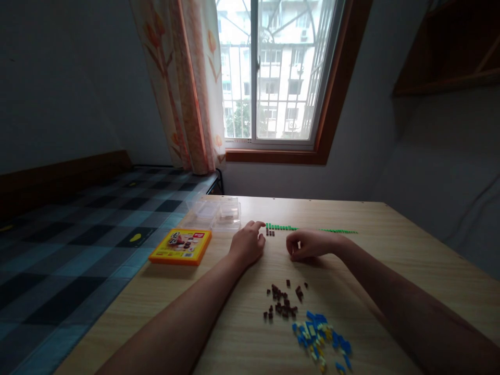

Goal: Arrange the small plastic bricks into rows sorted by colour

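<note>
My left hand [247,242] rests on the wooden table [390,250], fingers curled with the index tip reaching toward a few small brown bricks [270,232] set at the left end of a row of green bricks [289,227]. My right hand [307,245] lies just right of it, fingers curled inward in a loose pinch; what it holds, if anything, is hidden. Nearer to me lies a loose heap of brown bricks [283,303], and beside it a heap of blue and yellow bricks [320,336].
An orange-yellow box [180,246] lies near the table's left edge. Behind it stands a clear plastic tray [217,213]. A bed with a checked cover [78,245] runs along the left. A window [277,73] and curtain [187,88] are behind the table.
</note>
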`<move>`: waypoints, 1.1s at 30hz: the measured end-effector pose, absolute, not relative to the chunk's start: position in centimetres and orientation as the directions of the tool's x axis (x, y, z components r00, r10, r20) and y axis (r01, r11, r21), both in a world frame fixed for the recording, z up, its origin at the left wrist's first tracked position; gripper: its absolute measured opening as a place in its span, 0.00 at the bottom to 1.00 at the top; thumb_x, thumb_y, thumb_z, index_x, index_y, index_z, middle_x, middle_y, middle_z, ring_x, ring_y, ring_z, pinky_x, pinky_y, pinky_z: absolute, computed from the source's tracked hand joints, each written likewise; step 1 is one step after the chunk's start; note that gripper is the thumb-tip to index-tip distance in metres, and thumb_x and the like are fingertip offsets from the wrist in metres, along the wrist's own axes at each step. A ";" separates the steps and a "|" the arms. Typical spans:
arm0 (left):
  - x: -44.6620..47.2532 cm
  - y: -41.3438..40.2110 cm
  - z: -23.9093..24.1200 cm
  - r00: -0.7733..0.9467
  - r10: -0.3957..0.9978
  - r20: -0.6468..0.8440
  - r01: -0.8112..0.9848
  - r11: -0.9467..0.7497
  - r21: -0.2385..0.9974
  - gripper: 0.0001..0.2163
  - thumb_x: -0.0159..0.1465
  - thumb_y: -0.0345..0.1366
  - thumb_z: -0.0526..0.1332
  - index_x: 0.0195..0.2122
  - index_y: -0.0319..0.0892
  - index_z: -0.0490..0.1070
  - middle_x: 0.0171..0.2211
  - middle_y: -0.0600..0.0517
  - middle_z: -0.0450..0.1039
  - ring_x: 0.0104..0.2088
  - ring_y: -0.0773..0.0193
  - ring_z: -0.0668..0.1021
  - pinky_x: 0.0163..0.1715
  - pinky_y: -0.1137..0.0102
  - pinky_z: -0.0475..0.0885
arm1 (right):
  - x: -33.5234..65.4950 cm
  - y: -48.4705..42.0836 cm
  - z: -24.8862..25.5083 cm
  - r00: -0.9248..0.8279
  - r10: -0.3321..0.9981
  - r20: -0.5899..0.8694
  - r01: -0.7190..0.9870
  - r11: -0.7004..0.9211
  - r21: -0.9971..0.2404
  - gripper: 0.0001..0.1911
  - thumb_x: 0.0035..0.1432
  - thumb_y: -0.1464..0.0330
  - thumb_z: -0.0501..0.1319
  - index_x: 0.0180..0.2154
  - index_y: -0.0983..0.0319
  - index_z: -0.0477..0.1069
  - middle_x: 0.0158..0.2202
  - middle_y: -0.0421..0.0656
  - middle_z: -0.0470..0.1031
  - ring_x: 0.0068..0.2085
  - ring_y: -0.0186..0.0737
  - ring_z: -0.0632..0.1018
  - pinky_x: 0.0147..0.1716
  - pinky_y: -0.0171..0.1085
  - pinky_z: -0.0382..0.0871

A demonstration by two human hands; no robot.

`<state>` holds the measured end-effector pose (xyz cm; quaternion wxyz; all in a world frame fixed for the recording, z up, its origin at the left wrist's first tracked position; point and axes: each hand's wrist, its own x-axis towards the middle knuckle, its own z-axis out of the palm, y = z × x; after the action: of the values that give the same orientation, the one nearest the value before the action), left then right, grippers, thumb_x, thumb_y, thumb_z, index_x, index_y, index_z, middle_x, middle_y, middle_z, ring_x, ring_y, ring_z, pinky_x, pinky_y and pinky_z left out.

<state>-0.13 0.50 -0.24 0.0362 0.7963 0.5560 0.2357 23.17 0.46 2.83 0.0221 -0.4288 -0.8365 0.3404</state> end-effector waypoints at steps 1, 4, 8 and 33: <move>-0.1 0.6 -0.2 0.266 0.903 0.339 0.865 -0.378 0.330 0.16 0.62 0.32 0.54 0.51 0.47 0.69 0.44 0.50 0.74 0.40 0.61 0.76 0.40 0.69 0.69 | 23.1 0.5 2.7 -0.620 0.757 -0.205 0.703 0.420 -0.574 0.07 0.51 0.65 0.64 0.33 0.61 0.74 0.31 0.39 0.75 0.27 0.32 0.73 0.25 0.30 0.62; -0.2 0.7 -0.2 0.249 0.903 0.350 0.850 -0.377 0.368 0.16 0.61 0.32 0.55 0.49 0.46 0.70 0.42 0.50 0.74 0.40 0.61 0.76 0.41 0.68 0.69 | 23.0 0.9 2.1 -0.578 0.813 -0.066 0.711 0.462 -0.530 0.05 0.52 0.66 0.64 0.31 0.61 0.75 0.30 0.39 0.76 0.28 0.33 0.72 0.26 0.30 0.62; -0.2 0.9 -0.2 0.237 0.906 0.351 0.839 -0.373 0.395 0.15 0.61 0.31 0.55 0.49 0.45 0.71 0.41 0.50 0.75 0.39 0.61 0.76 0.40 0.68 0.68 | 22.8 1.5 0.7 -0.518 0.850 0.102 0.725 0.499 -0.475 0.06 0.54 0.67 0.62 0.33 0.61 0.77 0.29 0.40 0.77 0.28 0.34 0.72 0.29 0.32 0.63; -0.3 1.0 -0.5 0.241 0.899 0.365 0.834 -0.384 0.397 0.15 0.61 0.31 0.55 0.49 0.45 0.71 0.41 0.50 0.74 0.39 0.61 0.76 0.40 0.68 0.69 | 20.8 1.5 -1.8 -0.406 0.829 0.384 0.804 0.524 -0.281 0.14 0.64 0.64 0.56 0.45 0.51 0.79 0.32 0.41 0.77 0.29 0.35 0.74 0.30 0.33 0.61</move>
<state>-0.28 1.01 -0.52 0.0598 0.7853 0.5517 0.2744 20.76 1.46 -1.81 0.2444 -0.4874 -0.8379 0.0257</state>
